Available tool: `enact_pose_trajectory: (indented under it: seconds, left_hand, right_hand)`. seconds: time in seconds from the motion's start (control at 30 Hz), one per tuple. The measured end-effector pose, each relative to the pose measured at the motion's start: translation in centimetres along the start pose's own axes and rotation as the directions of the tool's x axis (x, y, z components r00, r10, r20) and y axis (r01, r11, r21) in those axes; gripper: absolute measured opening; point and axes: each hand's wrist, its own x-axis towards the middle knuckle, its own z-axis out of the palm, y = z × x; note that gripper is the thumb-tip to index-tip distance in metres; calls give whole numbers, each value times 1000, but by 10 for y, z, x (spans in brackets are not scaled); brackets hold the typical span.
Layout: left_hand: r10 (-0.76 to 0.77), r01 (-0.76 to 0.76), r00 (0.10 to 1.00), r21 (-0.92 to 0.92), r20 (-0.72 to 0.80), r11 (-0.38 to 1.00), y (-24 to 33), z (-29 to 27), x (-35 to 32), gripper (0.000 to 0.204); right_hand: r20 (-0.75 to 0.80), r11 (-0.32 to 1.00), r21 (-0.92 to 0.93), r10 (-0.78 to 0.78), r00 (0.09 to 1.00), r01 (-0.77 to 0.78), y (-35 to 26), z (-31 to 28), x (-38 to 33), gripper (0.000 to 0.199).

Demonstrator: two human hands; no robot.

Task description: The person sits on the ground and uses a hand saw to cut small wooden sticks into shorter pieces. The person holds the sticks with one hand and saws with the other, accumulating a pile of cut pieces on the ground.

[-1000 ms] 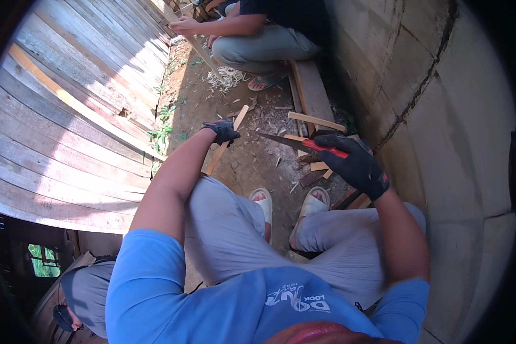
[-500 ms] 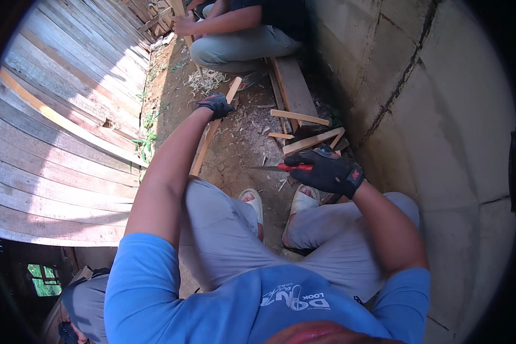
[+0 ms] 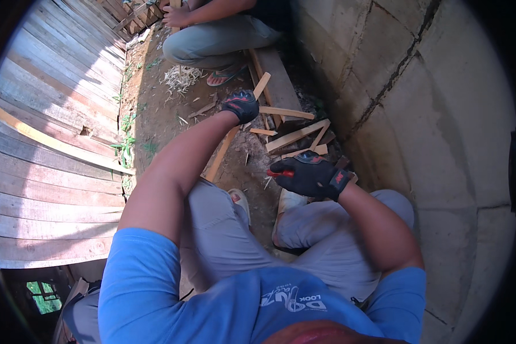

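My left hand [image 3: 240,106], in a dark work glove, is closed around a long, thin wooden strip [image 3: 221,156]. The strip slants from beside my left knee up past the hand, its far end sticking out on the right. In front of my right knee, my right hand [image 3: 312,175], gloved alike, grips a red-handled knife [image 3: 284,173]. Its blade is hardly visible now. The two hands are apart, and the knife does not touch the strip. Just beyond the right hand lie several short wood offcuts [image 3: 297,137].
A co-worker [image 3: 221,43] crouches ahead, a hand on an upright piece of wood. Pale shavings [image 3: 180,78] lie near that person's foot. A wide board [image 3: 278,86] rests on the ground. A plank wall [image 3: 57,189] stands left, a cracked concrete wall [image 3: 430,143] right.
My left hand has swung to the right with the strip, whose far end now reaches over the board. My right hand with the knife has shifted slightly left. The view has moved a little too.
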Motion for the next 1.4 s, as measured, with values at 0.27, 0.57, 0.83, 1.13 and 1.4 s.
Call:
enact_pose_trajectory:
  seconds: [0.27,0.57,0.83,1.13,1.4]
  left_hand:
    - [132,-131,990,16,-59,991,27,3,-13,43]
    - [340,-330,928,89,-152,940,31,34,0,56]
    - [319,-324,946,126,60,938,50,23,10,60]
    - [258,-269,948,36,186,962,53,9,3,66]
    - [431,-434,875,-36,221,900,25,4,15,46]
  right_hand:
    - [8,997,39,66,998,-66,-8,-9,-5,49]
    - [-6,997,2,83,997,-83,-13,-8,-5,45]
    - [-18,997,-50,49,999,-50,1,-2,-7,43]
    - [-51,998,-64,12,999,-15,2,-1,-5,44]
    - [-78,996,-86,-14,997,7,2,1,-4,41]
